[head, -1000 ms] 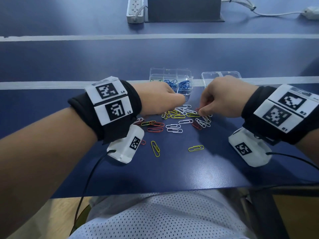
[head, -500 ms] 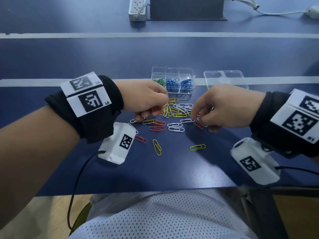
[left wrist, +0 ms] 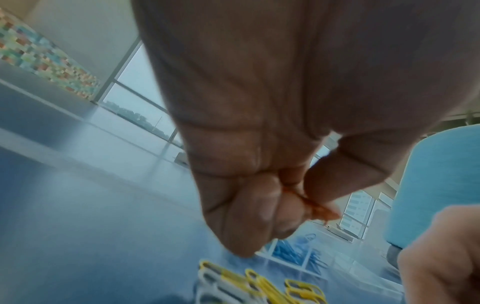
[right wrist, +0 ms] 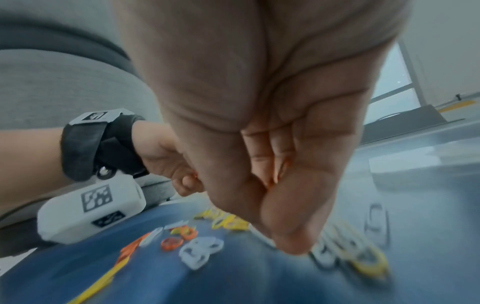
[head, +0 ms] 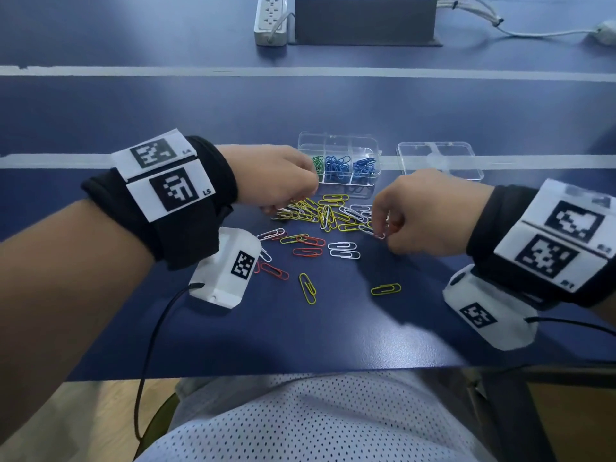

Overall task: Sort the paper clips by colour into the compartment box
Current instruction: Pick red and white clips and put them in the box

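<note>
Both hands hang low over a loose heap of paper clips (head: 328, 215) on the dark blue tabletop (head: 300, 328), knuckles up and fingers curled under. The left hand (head: 276, 178) sits at the heap's left edge, just in front of the compartment box (head: 339, 166); from the left wrist view its thumb and fingers are pressed together on red clips (left wrist: 320, 207), so it is closed round them. The right hand (head: 423, 211) is at the heap's right side, fingertips down among the white and yellow clips; the right wrist view shows a sliver of orange-red (right wrist: 281, 170) tucked between its curled fingers and the thumb, though the blur makes it hard to say how many clips it holds. The clear box stands beyond the heap, touching the pale stripe (head: 66, 160) that crosses the tabletop; its near row holds green clips (head: 318, 163) in the left compartment and blue clips (head: 338, 166) in the middle and right ones. Its clear lid (head: 440, 160) lies flat just to the right of it. Nearer the table's front edge lie strays: red clips (head: 308, 246), a pair of white clips (head: 345, 250), and two yellow clips (head: 307, 288) well apart from the heap. At the far edge sit a power strip (head: 270, 20) and a dark block (head: 365, 20).
</note>
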{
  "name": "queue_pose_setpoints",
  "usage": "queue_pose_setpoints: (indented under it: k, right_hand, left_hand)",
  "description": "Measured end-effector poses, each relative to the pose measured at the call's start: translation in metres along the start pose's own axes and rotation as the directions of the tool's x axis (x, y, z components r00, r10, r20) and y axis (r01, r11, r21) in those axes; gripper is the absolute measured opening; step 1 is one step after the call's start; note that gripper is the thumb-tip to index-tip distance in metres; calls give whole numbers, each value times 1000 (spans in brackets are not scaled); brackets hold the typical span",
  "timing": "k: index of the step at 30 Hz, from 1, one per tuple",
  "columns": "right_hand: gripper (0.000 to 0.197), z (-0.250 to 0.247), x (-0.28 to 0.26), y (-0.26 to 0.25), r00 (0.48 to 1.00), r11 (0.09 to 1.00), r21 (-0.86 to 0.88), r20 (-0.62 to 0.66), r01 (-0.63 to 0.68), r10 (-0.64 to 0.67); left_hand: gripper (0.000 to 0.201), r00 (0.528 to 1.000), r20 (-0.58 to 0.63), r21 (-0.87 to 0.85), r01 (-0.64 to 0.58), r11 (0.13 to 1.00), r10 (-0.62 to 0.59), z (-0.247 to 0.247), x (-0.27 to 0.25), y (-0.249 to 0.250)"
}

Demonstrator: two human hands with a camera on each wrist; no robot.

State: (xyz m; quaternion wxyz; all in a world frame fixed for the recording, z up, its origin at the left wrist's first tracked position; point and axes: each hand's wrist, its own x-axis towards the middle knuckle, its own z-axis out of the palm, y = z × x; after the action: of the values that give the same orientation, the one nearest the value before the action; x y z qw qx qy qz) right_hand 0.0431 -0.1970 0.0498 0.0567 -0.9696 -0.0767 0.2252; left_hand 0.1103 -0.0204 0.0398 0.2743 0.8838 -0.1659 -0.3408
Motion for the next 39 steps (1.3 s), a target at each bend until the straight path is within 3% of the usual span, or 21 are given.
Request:
queue_pose_setpoints:
  k: [3, 7, 13, 17, 20, 26, 31, 39]
  right_hand:
    - [22, -20, 5, 1, 999, 999, 25, -35, -25, 26]
    - [24, -45, 24, 0, 994, 996, 93, -102, -16, 25]
    - [23, -64, 71, -6, 995, 945, 323, -73, -46, 73]
    - [19, -72, 95, -13, 989, 940, 326, -70, -104, 134]
    - [27, -75, 108, -16, 984, 934, 332, -73, -131, 164]
    - [19, -74, 118, -20, 988, 921, 375, -67, -105, 139]
    - [20, -77, 121, -26, 990, 915, 390, -37, -108, 133]
    - [27, -77, 118, -38, 989, 901, 425, -64, -93, 132]
  left_hand:
    - [10, 993, -116, 71, -26, 997, 34, -9, 2, 2]
    - [24, 947, -295, 253, -51, 966, 127, -24, 13, 9]
    - [17, 877, -450, 167, -104, 980, 170, -32, 42, 15]
    - [26, 881, -459, 184, -34, 982, 117, -34, 50, 17]
    - [40, 888, -449, 203, -5, 979, 98, -35, 52, 19]
    - [58, 901, -427, 147, -10, 989, 72, -37, 48, 24]
    - [60, 901, -428, 153, -3, 988, 69, -39, 43, 24]
    - [58, 874, -485, 0, -48, 999, 41, -39, 36, 11]
